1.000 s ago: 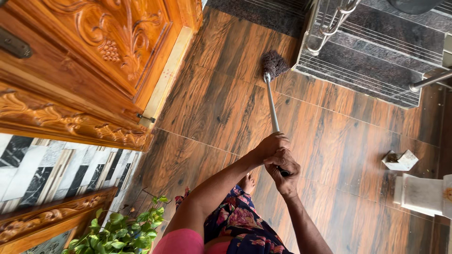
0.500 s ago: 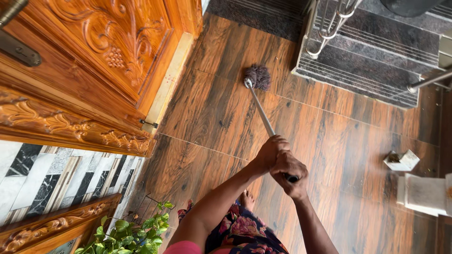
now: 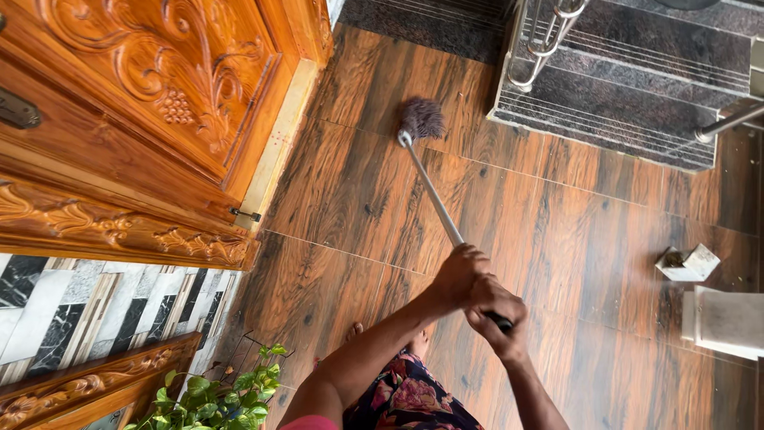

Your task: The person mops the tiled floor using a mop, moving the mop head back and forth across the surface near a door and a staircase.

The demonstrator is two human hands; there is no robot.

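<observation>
A mop with a metal handle (image 3: pixel 432 193) and a dark stringy head (image 3: pixel 422 119) rests on the brown wood-look floor tiles (image 3: pixel 557 239). Both hands grip the near end of the handle. My left hand (image 3: pixel 459 275) is wrapped around it higher up, and my right hand (image 3: pixel 497 315) holds the black end just below, the two touching. The mop head lies near the doorway, left of the grey steps (image 3: pixel 629 103).
A carved wooden door (image 3: pixel 151 103) stands at the left, with a marble-pattern wall (image 3: pixel 95 302) below it. A leafy green plant (image 3: pixel 215 394) is at the bottom left. A small white box (image 3: pixel 687 263) and a pale stone block (image 3: pixel 726 320) sit at the right.
The mop head has swept left, from beside the steps' corner toward the door. Both hands have shifted slightly right and down along with the handle.
</observation>
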